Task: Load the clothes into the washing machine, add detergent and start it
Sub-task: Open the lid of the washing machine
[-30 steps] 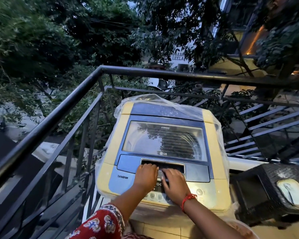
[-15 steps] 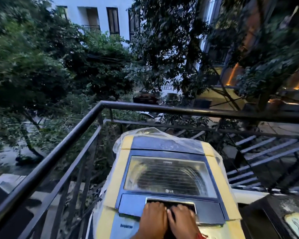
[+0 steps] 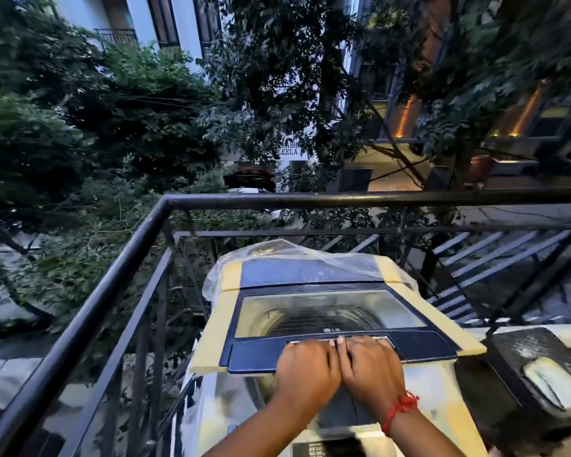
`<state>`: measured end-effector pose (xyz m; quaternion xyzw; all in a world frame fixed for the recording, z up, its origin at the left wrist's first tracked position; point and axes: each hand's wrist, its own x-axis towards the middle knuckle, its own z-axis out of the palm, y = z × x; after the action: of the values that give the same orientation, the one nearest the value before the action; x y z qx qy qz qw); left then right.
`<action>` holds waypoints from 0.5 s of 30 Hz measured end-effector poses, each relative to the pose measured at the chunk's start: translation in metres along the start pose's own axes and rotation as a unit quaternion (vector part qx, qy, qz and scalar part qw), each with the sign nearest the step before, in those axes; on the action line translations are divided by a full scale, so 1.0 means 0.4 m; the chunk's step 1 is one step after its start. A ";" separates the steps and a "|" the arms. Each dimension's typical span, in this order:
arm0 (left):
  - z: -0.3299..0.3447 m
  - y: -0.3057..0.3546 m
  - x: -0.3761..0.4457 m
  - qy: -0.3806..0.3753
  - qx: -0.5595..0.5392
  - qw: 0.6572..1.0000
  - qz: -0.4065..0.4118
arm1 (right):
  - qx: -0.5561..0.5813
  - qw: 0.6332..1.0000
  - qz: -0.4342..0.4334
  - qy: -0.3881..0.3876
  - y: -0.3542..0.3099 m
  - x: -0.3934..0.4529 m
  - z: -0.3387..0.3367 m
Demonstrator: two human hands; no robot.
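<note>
Head view: left hand (image 3: 305, 371) and right hand (image 3: 371, 369), side by side, fingers curled over the front handle of the washing machine lid (image 3: 330, 319) (lid raised off the body), by the balcony railing (image 3: 310, 201).

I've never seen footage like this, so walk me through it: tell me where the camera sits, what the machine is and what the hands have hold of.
The camera is worn on the person's head, looking forward and down. Below is a top-loading washing machine on a balcony, partly wrapped in clear plastic, inside a black railing. The left hand and right hand sit side by side, fingers hooked into the handle at the front edge of the glass-windowed lid, which is raised at the front. A dark wicker basket stands at right.
</note>
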<state>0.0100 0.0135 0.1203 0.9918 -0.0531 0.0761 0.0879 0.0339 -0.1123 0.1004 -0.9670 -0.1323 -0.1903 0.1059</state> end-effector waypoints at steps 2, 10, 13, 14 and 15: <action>-0.034 0.001 0.025 -0.004 0.000 1.000 -0.029 | 0.007 0.999 -0.019 0.031 0.001 0.033 -0.021; -0.133 0.007 0.162 0.082 -0.006 0.994 -0.070 | -0.011 0.993 -0.052 0.107 0.004 0.201 -0.092; -0.164 0.003 0.210 0.089 -0.005 0.993 -0.075 | -0.027 0.992 -0.049 0.117 0.003 0.259 -0.103; -0.174 0.002 0.227 0.092 -0.002 0.993 -0.080 | -0.025 0.991 -0.048 0.122 0.002 0.276 -0.106; -0.181 -0.001 0.244 0.094 0.003 0.992 -0.082 | -0.021 0.991 -0.046 0.127 0.000 0.294 -0.112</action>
<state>0.0959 0.0181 0.2063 0.9814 0.0376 0.1619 0.0958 0.1235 -0.0984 0.1874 -0.9299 -0.1581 -0.3188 0.0927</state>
